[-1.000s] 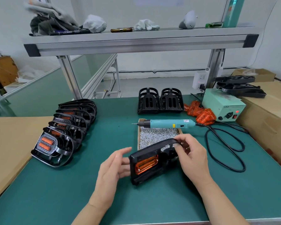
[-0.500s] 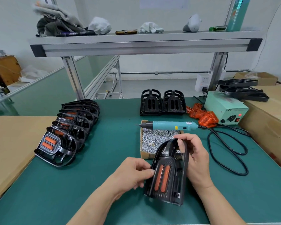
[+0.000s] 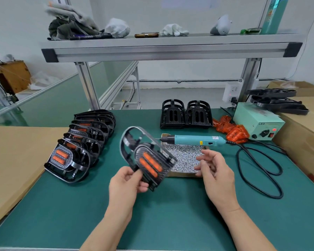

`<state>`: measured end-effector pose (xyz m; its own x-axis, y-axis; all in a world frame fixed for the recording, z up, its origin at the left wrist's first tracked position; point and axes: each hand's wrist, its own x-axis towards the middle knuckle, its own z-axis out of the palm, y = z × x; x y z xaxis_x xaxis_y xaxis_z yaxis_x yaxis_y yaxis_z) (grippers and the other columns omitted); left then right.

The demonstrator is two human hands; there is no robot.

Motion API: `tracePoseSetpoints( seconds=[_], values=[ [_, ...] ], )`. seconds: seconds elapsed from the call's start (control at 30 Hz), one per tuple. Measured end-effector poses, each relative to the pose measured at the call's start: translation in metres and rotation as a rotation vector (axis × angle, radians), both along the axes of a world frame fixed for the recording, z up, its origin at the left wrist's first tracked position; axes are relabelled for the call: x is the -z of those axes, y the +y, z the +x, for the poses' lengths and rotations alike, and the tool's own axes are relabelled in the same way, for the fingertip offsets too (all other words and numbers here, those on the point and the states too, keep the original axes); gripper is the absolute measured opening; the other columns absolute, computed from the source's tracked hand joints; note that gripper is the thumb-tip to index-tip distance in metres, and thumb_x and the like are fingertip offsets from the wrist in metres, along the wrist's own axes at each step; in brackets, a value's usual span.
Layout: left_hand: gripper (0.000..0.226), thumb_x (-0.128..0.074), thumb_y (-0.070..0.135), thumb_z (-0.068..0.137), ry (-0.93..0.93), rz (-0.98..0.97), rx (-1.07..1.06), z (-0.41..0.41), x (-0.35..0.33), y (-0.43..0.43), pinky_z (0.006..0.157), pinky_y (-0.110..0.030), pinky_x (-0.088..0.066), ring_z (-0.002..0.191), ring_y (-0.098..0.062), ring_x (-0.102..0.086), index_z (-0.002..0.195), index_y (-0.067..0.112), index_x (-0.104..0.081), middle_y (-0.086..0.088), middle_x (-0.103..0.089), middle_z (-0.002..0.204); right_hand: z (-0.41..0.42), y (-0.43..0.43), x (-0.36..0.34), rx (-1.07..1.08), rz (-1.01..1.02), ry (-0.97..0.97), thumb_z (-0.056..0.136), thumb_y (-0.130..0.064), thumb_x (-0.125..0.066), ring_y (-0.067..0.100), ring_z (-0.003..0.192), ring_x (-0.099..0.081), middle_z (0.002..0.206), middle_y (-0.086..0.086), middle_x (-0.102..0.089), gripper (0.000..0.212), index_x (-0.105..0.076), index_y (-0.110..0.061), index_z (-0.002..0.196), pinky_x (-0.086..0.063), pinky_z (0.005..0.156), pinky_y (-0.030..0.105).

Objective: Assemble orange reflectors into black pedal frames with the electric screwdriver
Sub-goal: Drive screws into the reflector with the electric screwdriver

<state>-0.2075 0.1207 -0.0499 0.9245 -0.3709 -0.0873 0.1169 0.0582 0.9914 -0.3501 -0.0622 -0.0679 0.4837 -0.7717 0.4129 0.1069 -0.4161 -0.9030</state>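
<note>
My left hand (image 3: 127, 182) grips the near edge of a black plastic pedal frame (image 3: 132, 151) with two orange reflector strips (image 3: 150, 164) showing through its slots, and holds it tilted above the green table (image 3: 170, 211) at the centre of the frame. This one looks finished to me, though I cannot see its screws from this side. My right hand (image 3: 214, 171) is relaxed and open, holding nothing, just right of the pedal and over the near corner of the shallow brown tray (image 3: 179, 174). Left of centre lies an overlapping row of finished pedals (image 3: 76, 147), orange showing in the nearest ones, so I judge a good part of the batch done. Left to do are two empty black frames (image 3: 186, 115) standing side by side at centre back, and more black frames (image 3: 277, 102) stacked on the cardboard box (image 3: 301, 134) at the right edge. The tray holds a heap of small silvery screws (image 3: 185, 154), plenty for the rest, and the teal electric screwdriver (image 3: 194, 140) lies across its far edge. The loose orange reflectors (image 3: 230, 129) sit in no container, piled on the table beside the pale green power box (image 3: 257, 124).
</note>
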Motion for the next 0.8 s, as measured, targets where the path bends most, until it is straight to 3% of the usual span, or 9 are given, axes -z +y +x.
tracePoseSetpoints(
  seconds=[0.2, 0.37, 0.5, 0.6, 0.8],
  values=[
    [0.021, -0.063, 0.002, 0.094, -0.02, -0.141, -0.28, 0.034, -0.005, 0.033, 0.044, -0.015, -0.05, 0.043, -0.007, -0.06, 0.076, 0.006, -0.051, -0.001, -0.062, 0.052, -0.001, -0.005, 0.004, 0.024, 0.024, 0.042, 0.099, 0.003, -0.053, 0.013, 0.076, -0.071, 0.094, -0.012, -0.07, 0.03, -0.062, -0.021, 0.116, -0.056, 0.062, 0.019],
    [0.011, -0.062, 0.006, 0.094, -0.028, -0.049, -0.434, 0.057, 0.002, 0.06, 0.043, -0.015, -0.05, 0.043, -0.009, -0.062, 0.087, -0.001, -0.056, -0.015, -0.062, 0.064, 0.0, 0.0, 0.003, 0.014, 0.012, 0.064, 0.098, 0.003, -0.055, 0.012, 0.073, -0.069, 0.093, -0.006, -0.071, 0.037, -0.063, -0.031, 0.11, -0.055, 0.061, 0.019],
    [0.016, -0.062, 0.008, 0.091, -0.054, 0.017, -0.518, 0.072, 0.006, 0.077, 0.04, -0.016, -0.049, 0.041, -0.008, -0.062, 0.077, 0.006, -0.056, -0.001, -0.062, 0.047, 0.0, 0.002, 0.0, 0.007, -0.001, 0.059, 0.098, 0.002, -0.056, 0.012, 0.071, -0.07, 0.092, -0.004, -0.071, 0.039, -0.062, -0.035, 0.106, -0.056, 0.061, 0.02],
    [0.016, -0.062, 0.011, 0.089, -0.061, 0.083, -0.578, 0.082, 0.008, 0.089, 0.038, -0.015, -0.048, 0.039, -0.007, -0.061, 0.074, 0.009, -0.056, 0.0, -0.062, 0.046, -0.001, 0.003, -0.001, 0.009, 0.01, 0.05, 0.098, 0.001, -0.056, 0.012, 0.07, -0.07, 0.091, -0.003, -0.071, 0.036, -0.063, -0.034, 0.105, -0.056, 0.06, 0.02],
    [0.017, -0.063, 0.012, 0.089, -0.024, 0.176, -0.64, 0.093, 0.012, 0.103, 0.036, -0.013, -0.045, 0.036, -0.005, -0.059, 0.074, 0.007, -0.058, -0.013, -0.064, 0.063, -0.002, 0.006, -0.004, 0.003, 0.0, 0.069, 0.098, 0.001, -0.056, 0.01, 0.069, -0.069, 0.092, -0.001, -0.07, 0.038, -0.062, -0.035, 0.104, -0.055, 0.061, 0.019]
  ],
)
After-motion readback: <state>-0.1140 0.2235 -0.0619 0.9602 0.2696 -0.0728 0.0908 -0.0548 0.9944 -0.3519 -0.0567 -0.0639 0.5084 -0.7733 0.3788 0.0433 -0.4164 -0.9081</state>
